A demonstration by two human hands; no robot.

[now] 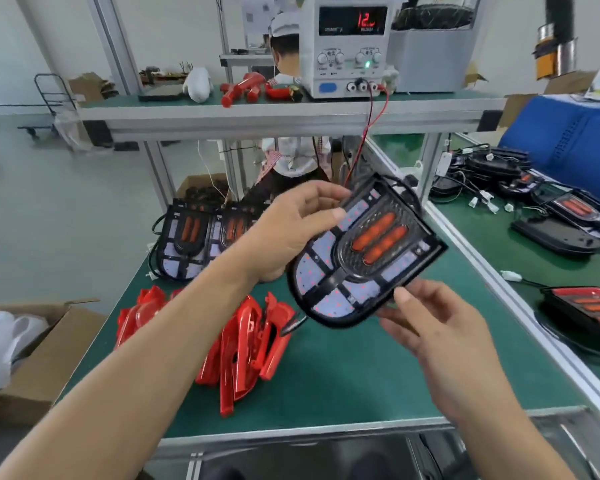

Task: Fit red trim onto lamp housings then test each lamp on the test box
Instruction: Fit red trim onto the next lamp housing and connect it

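Lamp housing (364, 251) is held in the air above the green tabletop (343, 375), between both hands, and carries no red trim yet. Right hand (440, 337) supports the rounded near end from below; its grip is partly spread, thumb on the lower rim. Left hand (291, 230) pinches the upper left edge between thumb and fingers. The face tilts toward the camera. The long axis runs from the rounded near end up toward the squared far end, angled to the tabletop's right edge.

Risk: both holds are edge holds; a slip would drop the housing onto the red trim pieces (243, 344) piled near the left edge. More housings (191, 237) lie at the far left corner. On the shelf beyond, the test box (347, 46) shows a lit display.
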